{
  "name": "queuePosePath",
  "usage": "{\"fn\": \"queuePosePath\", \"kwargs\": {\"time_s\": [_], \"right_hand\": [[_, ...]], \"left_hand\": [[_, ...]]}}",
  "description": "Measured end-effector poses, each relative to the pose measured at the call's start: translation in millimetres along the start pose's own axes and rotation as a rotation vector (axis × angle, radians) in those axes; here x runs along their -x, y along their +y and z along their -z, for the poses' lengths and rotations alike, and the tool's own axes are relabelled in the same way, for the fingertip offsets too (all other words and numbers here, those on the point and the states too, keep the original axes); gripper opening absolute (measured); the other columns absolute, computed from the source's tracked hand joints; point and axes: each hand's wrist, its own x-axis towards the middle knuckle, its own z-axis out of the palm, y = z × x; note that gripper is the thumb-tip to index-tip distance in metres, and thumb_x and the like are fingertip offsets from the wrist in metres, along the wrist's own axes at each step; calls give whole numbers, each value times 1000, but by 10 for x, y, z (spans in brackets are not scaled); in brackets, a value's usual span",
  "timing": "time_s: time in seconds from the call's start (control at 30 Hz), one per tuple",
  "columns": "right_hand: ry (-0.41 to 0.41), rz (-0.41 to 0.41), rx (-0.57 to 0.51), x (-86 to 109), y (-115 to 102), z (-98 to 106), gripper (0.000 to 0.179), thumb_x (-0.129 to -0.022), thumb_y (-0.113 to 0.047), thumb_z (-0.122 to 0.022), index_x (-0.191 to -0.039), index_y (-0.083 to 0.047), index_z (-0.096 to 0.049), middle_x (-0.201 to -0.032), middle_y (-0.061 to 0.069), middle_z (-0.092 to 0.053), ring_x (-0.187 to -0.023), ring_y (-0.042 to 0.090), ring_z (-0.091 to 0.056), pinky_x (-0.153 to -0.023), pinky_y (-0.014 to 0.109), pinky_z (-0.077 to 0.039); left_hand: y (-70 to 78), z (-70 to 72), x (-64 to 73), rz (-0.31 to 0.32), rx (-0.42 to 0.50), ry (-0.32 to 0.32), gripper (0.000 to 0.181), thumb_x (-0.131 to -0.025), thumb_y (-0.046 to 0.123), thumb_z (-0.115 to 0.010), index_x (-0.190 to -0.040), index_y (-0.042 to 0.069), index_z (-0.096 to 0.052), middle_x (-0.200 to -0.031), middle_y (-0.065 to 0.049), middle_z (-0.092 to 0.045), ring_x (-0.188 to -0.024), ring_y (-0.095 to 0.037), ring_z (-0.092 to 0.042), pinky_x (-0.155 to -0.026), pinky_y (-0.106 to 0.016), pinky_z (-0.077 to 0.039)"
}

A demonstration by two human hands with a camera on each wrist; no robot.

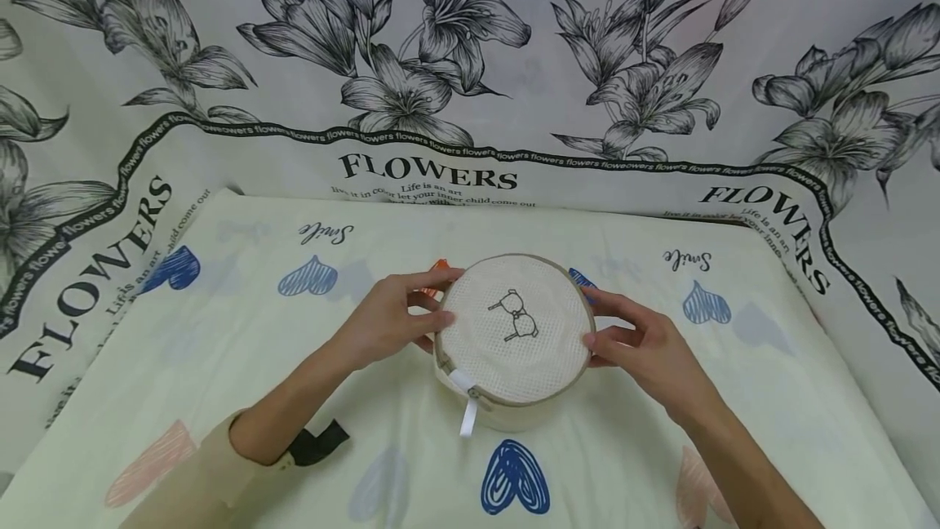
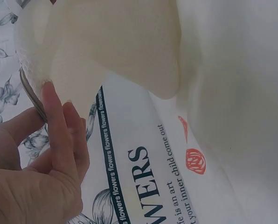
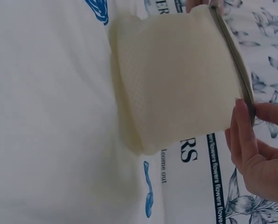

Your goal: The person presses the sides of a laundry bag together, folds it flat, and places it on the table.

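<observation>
A round cream mesh laundry bag (image 1: 507,333) stands on the bed cover in the middle of the head view. Its flat white lid carries a small black line drawing of a bra (image 1: 517,315). A zipper runs round the lid's rim, and a white pull tab (image 1: 468,416) hangs at the front left. My left hand (image 1: 400,313) pinches the rim on the left side, thumb on top. On the right side, my right hand (image 1: 642,345) pinches the rim likewise. Both wrist views show fingertips at the zipper edge, with the bag's soft side wall (image 3: 176,79) below.
The pale bed cover (image 1: 602,464) has printed hearts and "Smile" lettering. A white cloth with black flowers (image 1: 433,31) rises behind and along both sides. A black strap end (image 1: 319,442) shows beside the left sleeve (image 1: 213,472).
</observation>
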Motion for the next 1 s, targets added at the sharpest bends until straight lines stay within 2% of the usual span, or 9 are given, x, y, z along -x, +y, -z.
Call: {"fn": "queuePosePath", "kwargs": {"time_s": [0.17,0.3,0.37,0.47,0.57,0.63,0.8,1.0], "right_hand": [[3,-10,-8,24,60,-5,60,-89,-9,-74,-144,-12,-50,-132,15,-52,-87,23,-71,-77,40,-60],[-2,-34,-23,46,94,-45,68,-88,-7,-75,-148,-14,-43,-132,17,-48,-87,21,-70,-77,39,-60],[-12,-43,-23,59,107,-65,76,-88,-6,-75,-152,-17,-37,-132,19,-45,-88,21,-70,-77,39,-60],[-35,-63,-19,74,120,-79,82,-87,-6,-76,-155,-22,-34,-134,19,-42,-88,22,-70,-78,38,-60],[-65,-64,-17,87,132,-82,79,-87,-6,-76,-154,-21,-37,-137,20,-40,-88,23,-70,-78,37,-60],[-81,-59,-16,100,142,-81,76,-87,-6,-75,-153,-20,-39,-138,20,-39,-87,23,-69,-79,36,-60],[-89,-36,6,136,175,-71,74,-87,-6,-75,-152,-15,-40,-140,21,-39,-86,22,-69,-78,34,-60],[-51,-30,132,147,221,-74,76,-85,-15,-80,-150,-18,-41,-141,15,-43,-88,20,-68,-77,29,-58]], "left_hand": [[-33,-29,-21,43,59,27,55,-84,2,-78,-135,12,-59,-124,-14,-61,-87,-20,-70,-58,-45,-60],[-60,-53,-29,67,91,59,48,-84,4,-79,-128,10,-62,-122,-12,-64,-88,-21,-71,-61,-42,-60],[-75,-61,-26,72,81,60,47,-84,6,-79,-128,10,-64,-121,-11,-66,-90,-21,-71,-62,-40,-61],[-92,-61,-15,73,15,53,49,-84,10,-80,-130,12,-65,-118,-9,-68,-94,-21,-70,-65,-36,-61],[-101,-58,-6,70,-77,44,53,-81,12,-83,-132,15,-66,-115,-7,-69,-95,-19,-68,-67,-32,-59],[-100,-61,-2,72,-103,24,57,-80,11,-84,-134,16,-65,-113,-8,-69,-93,-19,-68,-66,-31,-58],[-96,-93,1,87,-59,-39,64,-80,5,-82,-140,13,-59,-109,-14,-67,-90,-25,-69,-63,-34,-60],[-119,-128,-14,84,-58,-17,64,-80,2,-81,-139,15,-60,-112,-13,-66,-92,-22,-67,-62,-33,-60]]}}
